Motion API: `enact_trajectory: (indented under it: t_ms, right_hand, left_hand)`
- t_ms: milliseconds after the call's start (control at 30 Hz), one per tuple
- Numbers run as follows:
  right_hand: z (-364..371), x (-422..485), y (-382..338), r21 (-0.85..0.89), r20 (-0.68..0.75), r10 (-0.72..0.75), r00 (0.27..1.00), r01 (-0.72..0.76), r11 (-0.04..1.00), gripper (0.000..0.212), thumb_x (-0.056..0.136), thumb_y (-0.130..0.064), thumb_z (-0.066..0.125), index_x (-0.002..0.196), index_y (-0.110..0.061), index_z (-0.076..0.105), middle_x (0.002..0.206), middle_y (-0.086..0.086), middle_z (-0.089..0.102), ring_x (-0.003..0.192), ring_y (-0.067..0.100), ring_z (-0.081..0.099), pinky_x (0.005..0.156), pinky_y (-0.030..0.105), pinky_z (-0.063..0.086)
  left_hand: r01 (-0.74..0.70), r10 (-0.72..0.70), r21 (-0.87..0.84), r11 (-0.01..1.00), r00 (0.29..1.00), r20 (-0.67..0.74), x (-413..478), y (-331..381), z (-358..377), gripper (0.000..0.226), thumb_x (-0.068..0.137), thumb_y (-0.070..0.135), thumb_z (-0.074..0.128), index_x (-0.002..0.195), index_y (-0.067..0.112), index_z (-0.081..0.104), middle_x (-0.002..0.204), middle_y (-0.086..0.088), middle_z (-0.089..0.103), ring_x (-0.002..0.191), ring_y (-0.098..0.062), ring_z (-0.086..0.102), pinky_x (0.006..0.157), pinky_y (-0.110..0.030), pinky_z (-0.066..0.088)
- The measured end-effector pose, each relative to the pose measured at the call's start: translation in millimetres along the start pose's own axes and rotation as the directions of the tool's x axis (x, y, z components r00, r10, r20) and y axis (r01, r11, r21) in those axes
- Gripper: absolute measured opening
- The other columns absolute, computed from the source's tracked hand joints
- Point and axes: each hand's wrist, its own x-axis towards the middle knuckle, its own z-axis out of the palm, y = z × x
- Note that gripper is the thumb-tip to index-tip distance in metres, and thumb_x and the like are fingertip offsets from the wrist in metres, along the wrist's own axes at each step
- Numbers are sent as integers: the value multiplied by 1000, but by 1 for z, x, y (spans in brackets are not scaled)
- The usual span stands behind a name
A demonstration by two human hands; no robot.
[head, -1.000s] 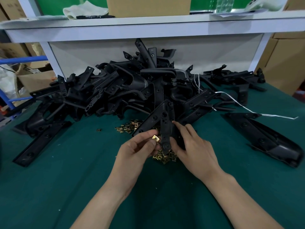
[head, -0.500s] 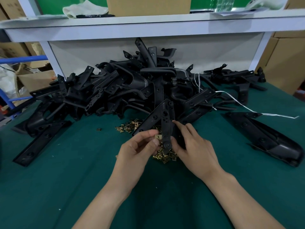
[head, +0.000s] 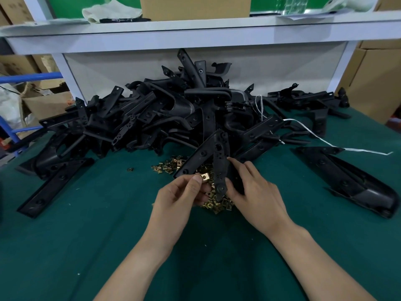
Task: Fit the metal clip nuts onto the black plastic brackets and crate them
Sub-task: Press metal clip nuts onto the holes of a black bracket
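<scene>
At bench [head: 86,246] centre, a clip nut [head: 205,176] held beside a bracket [head: 219,161].
Fingers of the left hand [head: 184,196] pinch the brass clip nut at the bracket's 9 o'clock; fingers of the right hand [head: 256,192] grip that black bracket above a heap of loose clip nuts [head: 217,206]. More brackets [head: 173,114] pile toward 12 o'clock, under a shelf [head: 195,29] bearing a cardboard box [head: 195,7], its contents hidden.

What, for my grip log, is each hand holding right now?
Left hand: pinches a metal clip nut at its fingertips.
Right hand: grips the black bracket.
</scene>
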Motion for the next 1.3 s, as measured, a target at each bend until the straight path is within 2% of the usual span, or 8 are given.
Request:
enact_trajectory:
  t_ms: [267, 433, 767, 1000, 1133, 1300]
  right_hand:
    - [0, 0, 0, 9, 1, 1, 1000, -1, 1000, 60, 97, -62, 24, 148, -31, 33, 109, -17, 45, 81, 10, 59, 57, 28, 40]
    - [0, 0, -1, 0, -14, 8, 1000, -8, 1000, 60, 97, -61, 25, 146, -30, 36, 107, -17, 45, 76, 10, 58, 54, 25, 37]
    - [1, 0, 0, -21, 2, -1, 1000, 1, 1000, 58, 97, -59, 33, 148, -31, 33, 111, -16, 44, 80, 13, 61, 56, 28, 38]
    - [-2, 0, -1, -12, 24, 0, 1000, 1, 1000, 62, 96, -59, 37, 151, -31, 36, 110, -16, 45, 78, 13, 60, 57, 31, 44]
    - [-4, 0, -2, 14, 25, 0, 1000, -1, 1000, 61, 95, -58, 41, 150, -31, 39, 108, -14, 47, 74, 15, 59, 58, 33, 49]
    - [-5, 0, -3, 51, 3, 7, 1000, -7, 999, 59, 94, -56, 46, 148, -31, 44, 107, -14, 50, 71, 16, 59, 57, 35, 51]
  left_hand:
    - [23, -23, -43, 999, 1000, 10, 1, -1, 0, 29, 86, 43, 64, 84, 16, 75, 83, -3, 73, 77, -14, 65, 75, -24, 56]
    - [28, -27, -42, 999, 999, 25, 2, -2, 0, 25, 86, 44, 64, 82, 22, 76, 83, -4, 72, 76, -14, 66, 75, -24, 56]
    - [36, -36, -7, 999, 999, 36, 1, -3, 0, 27, 87, 44, 62, 85, 20, 75, 84, -2, 72, 78, -14, 66, 77, -25, 56]
    - [3, -3, 35, 999, 1000, 12, -1, -1, 1, 28, 89, 40, 61, 83, 15, 73, 80, 0, 72, 76, -13, 68, 78, -25, 57]
    - [1, -2, 52, 999, 1000, 13, -3, -1, 2, 35, 90, 41, 60, 89, 8, 71, 82, -3, 72, 77, -16, 68, 81, -32, 58]
    - [-5, 4, 62, 998, 1000, 9, -4, 0, 3, 33, 96, 34, 58, 90, 3, 68, 80, -4, 71, 75, -16, 66, 79, -30, 57]
